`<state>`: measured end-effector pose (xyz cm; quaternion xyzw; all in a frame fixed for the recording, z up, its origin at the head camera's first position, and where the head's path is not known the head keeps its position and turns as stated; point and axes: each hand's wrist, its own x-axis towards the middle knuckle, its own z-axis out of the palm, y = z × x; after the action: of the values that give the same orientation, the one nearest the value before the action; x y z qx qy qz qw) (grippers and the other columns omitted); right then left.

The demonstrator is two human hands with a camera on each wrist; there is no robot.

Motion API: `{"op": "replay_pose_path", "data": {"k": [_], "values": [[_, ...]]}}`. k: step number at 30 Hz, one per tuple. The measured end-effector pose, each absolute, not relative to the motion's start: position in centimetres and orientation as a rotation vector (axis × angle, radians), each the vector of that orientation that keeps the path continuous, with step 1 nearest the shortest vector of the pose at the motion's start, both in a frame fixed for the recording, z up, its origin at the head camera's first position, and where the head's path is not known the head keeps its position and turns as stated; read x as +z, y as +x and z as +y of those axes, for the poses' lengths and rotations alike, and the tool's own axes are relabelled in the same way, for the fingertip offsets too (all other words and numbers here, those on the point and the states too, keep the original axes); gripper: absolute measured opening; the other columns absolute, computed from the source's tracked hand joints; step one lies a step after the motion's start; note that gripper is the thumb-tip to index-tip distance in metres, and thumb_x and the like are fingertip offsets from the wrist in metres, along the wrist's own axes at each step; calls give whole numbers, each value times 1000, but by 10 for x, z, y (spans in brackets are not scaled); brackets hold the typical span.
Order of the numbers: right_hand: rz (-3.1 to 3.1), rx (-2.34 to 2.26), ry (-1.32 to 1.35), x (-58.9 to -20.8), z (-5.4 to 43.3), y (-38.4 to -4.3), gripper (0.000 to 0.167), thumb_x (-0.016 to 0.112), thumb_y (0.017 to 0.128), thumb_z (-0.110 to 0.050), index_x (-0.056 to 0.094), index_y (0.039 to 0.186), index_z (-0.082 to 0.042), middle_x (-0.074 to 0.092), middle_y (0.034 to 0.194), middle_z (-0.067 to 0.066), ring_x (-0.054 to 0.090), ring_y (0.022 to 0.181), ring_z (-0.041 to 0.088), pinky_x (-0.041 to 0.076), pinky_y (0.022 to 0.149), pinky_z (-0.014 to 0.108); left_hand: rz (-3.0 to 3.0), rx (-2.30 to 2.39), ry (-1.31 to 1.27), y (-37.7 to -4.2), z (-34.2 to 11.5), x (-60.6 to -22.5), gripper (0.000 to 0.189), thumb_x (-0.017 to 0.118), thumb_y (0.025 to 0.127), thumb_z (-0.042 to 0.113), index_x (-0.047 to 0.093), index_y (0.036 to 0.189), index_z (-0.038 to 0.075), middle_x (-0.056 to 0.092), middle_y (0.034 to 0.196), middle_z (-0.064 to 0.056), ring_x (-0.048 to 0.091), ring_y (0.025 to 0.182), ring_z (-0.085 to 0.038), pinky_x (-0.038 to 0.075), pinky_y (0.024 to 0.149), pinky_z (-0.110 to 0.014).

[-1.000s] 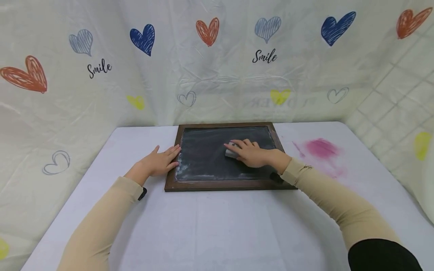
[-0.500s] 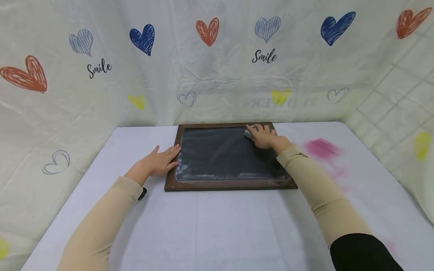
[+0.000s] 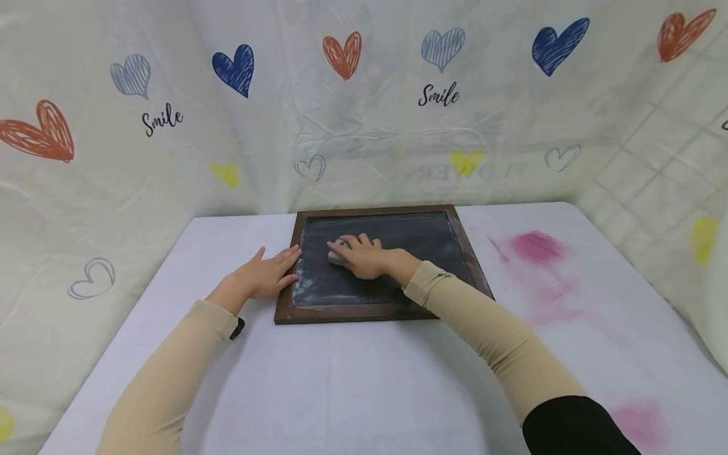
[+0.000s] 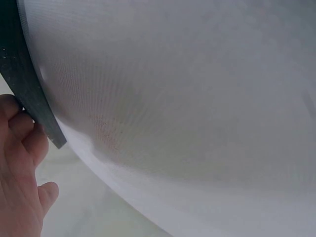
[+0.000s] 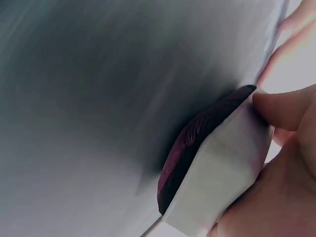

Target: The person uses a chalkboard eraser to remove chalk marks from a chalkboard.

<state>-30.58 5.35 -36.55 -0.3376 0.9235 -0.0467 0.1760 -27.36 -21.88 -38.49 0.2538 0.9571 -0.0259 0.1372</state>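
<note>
A small blackboard [image 3: 392,227] in a brown wooden frame [image 3: 364,312] lies on the white-covered table, with faint chalk smears near its lower left. My right hand [image 3: 365,258] grips a chalkboard eraser [image 3: 335,254] on the left half of the board. In the right wrist view the eraser [image 5: 222,163] has a pale body and a dark felt pad with a pinkish tint, its felt side against the board. My left hand [image 3: 263,273] lies with straight fingers on the frame's left edge. The left wrist view has those fingers [image 4: 22,126] at the frame's edge.
Pink chalk-like stains [image 3: 537,248] mark the white table cover [image 3: 364,385] to the right of the board. A pale curtain [image 3: 375,126] printed with hearts and "Smile" hangs behind the table and along its sides.
My right hand has carried the eraser up to the board's top right corner, then back left and down to its left half. The left hand has stayed on the frame.
</note>
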Motion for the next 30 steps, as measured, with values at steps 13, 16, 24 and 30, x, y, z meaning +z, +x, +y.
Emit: {"op": "replay_pose_path", "data": {"k": [13,16,24,30], "values": [[2723,-149,-804,-370,91,-329,62,40,113,-22,11,167,-21,10,169,15,21,148,41,30,110,57,2761,-86,738,-273,-218,-387,70,36,112,43,15,164,1,15,169,-18,25,153,-32,7,120,-67],[2774,-180,-656,-370,122,-343,61,38,113,-21,10,167,-19,9,169,18,19,148,44,28,109,58,2766,-85,741,-273,-218,-386,70,36,112,43,16,164,1,15,169,-18,26,152,-32,7,120,-66],[2836,-275,-374,-363,184,-354,61,37,112,-16,9,166,-12,6,167,25,12,148,51,21,112,67,2774,-75,738,-274,-219,-386,68,37,112,41,16,164,1,16,169,-18,25,153,-32,7,119,-67],[2851,-214,-387,-368,185,-351,61,36,112,-17,9,167,-13,6,166,25,14,146,52,23,111,67,2774,-73,751,-275,-221,-388,68,36,112,41,17,163,0,16,169,-19,25,153,-33,8,119,-67]]}}
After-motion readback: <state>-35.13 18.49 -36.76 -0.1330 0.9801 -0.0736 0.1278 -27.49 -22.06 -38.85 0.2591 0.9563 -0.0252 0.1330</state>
